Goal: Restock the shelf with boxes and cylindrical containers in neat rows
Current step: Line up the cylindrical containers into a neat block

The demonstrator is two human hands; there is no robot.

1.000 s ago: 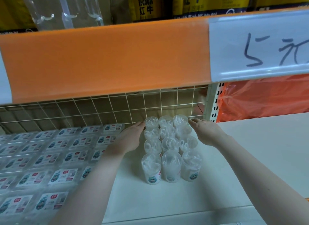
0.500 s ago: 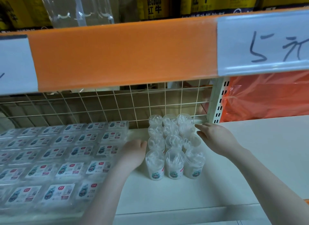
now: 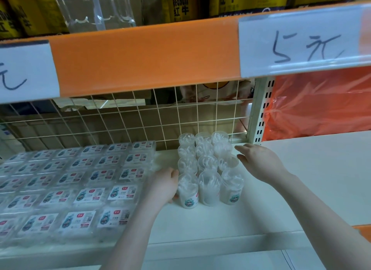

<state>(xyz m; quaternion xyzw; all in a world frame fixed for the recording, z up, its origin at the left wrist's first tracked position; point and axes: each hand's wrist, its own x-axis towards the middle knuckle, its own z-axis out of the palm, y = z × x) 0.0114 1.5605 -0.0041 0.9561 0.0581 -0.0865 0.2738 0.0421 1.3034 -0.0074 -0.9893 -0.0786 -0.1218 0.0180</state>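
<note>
Several clear cylindrical containers [image 3: 208, 169] of white picks stand three abreast in rows on the white shelf [image 3: 200, 225], reaching back to the wire grid. My left hand [image 3: 163, 186] rests against the left side of the front-left container [image 3: 187, 191], fingers curled at its base. My right hand [image 3: 259, 162] hovers at the block's right side, fingers spread, fingertips close to the third-row container. Flat clear boxes [image 3: 80, 181] with printed labels lie in neat rows to the left.
A wire grid [image 3: 140, 121] closes the shelf's back. The orange shelf edge [image 3: 140, 60] overhead carries handwritten price tags [image 3: 301, 44]. A perforated white upright [image 3: 261, 113] and an orange plastic bag [image 3: 321, 105] are at right. Bare shelf lies right of the containers.
My left hand slid from the back rows toward me along the left side to the front container. My right hand drew back slightly along the right side. The camera view shifted.
</note>
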